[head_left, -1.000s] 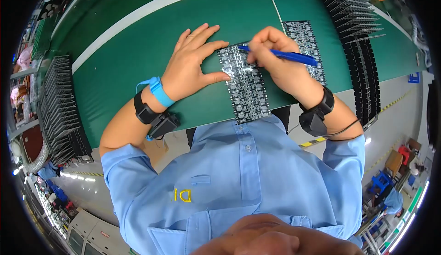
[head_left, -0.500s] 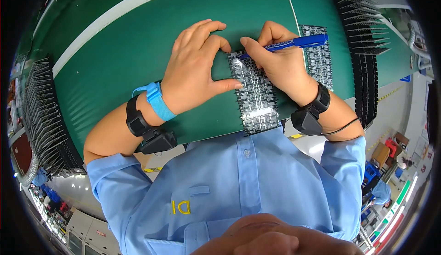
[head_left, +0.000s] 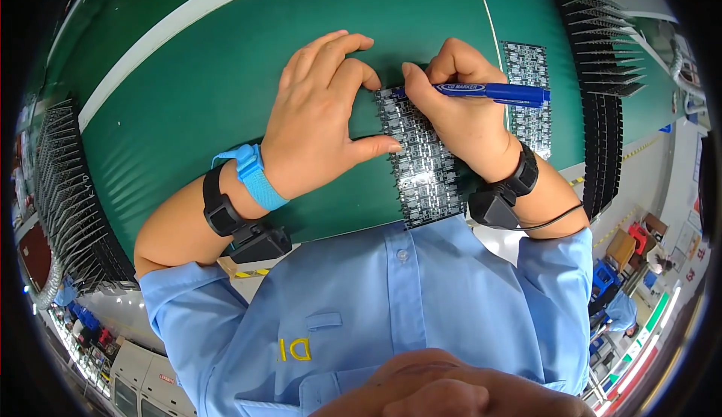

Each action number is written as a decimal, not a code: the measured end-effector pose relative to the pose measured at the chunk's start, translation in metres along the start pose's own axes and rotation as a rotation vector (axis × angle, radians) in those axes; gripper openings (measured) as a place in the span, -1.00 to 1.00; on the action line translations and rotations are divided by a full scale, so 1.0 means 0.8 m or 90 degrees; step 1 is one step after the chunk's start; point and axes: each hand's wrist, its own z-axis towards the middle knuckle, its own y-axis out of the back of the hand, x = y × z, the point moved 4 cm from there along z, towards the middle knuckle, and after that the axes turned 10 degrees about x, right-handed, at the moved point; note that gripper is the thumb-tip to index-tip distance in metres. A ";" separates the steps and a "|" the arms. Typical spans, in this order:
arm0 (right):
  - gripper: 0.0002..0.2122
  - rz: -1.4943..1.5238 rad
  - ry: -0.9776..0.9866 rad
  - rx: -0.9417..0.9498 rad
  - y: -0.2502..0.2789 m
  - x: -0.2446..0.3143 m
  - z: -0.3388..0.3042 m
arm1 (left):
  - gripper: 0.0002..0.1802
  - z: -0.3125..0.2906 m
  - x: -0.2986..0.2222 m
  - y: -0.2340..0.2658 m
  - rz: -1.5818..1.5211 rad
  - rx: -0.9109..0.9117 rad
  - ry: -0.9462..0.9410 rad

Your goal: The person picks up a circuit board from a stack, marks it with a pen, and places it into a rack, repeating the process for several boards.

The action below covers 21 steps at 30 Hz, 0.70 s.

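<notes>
A long circuit board panel (head_left: 426, 163) lies on the green mat in front of me, its near end against my shirt. My left hand (head_left: 320, 105) rests at the panel's left edge, fingers curved and apart, with the thumb and index fingertip touching the edge. Gripped in my right hand (head_left: 464, 109) is a blue marker pen (head_left: 492, 92), lying slantwise across the hand. Its writing end is at the panel's far end, where my fingers partly hide it.
Another circuit board panel (head_left: 529, 90) lies beyond my right hand. Black racks with upright boards stand at the right (head_left: 602, 116) and left (head_left: 79, 191). The green mat (head_left: 226, 86) covers the table. A cable trails from the right wrist device (head_left: 492, 208).
The marker pen has tilted, its rear end swinging lower, and its tip has shifted right along the panel's far end. My left hand keeps nearly the same pose at the panel's edge.
</notes>
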 end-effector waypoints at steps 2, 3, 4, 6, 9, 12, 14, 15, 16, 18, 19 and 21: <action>-0.65 -0.010 -0.002 0.003 0.000 0.001 0.002 | -0.34 0.001 0.000 0.001 0.000 0.001 0.003; -0.66 -0.015 0.006 0.003 -0.001 0.002 0.003 | -0.34 0.001 0.000 0.000 -0.001 0.002 0.004; -0.66 -0.019 0.015 0.003 -0.001 0.003 0.003 | -0.34 0.001 0.000 0.000 -0.002 0.002 0.002; -0.66 -0.024 0.022 0.004 -0.002 0.003 0.003 | -0.34 0.001 0.000 0.000 -0.005 0.001 -0.001; -0.66 0.001 -0.005 0.004 -0.003 0.000 0.003 | -0.34 0.000 -0.001 0.000 -0.007 -0.003 -0.001; -0.66 -0.009 0.022 0.024 -0.006 0.003 0.002 | -0.35 0.001 -0.001 0.001 -0.006 -0.006 -0.001; -0.66 -0.014 0.035 0.035 -0.007 0.004 0.002 | -0.35 0.002 -0.002 0.002 -0.002 -0.008 -0.003; -0.66 -0.015 0.028 0.031 -0.007 0.004 0.003 | -0.35 0.001 -0.002 0.002 -0.003 -0.008 -0.001; -0.66 -0.017 0.022 0.028 -0.007 0.003 0.004 | -0.34 0.001 -0.001 0.002 -0.005 0.001 -0.001; -0.65 -0.019 0.015 0.026 -0.007 0.003 0.004 | -0.32 0.000 0.000 0.001 -0.009 0.017 -0.001; -0.65 -0.017 0.012 0.028 -0.008 0.003 0.004 | -0.32 0.000 0.001 0.001 -0.009 0.016 0.000; -0.65 -0.014 0.005 0.032 -0.008 0.002 0.004 | -0.33 0.000 0.001 0.001 -0.010 0.015 0.001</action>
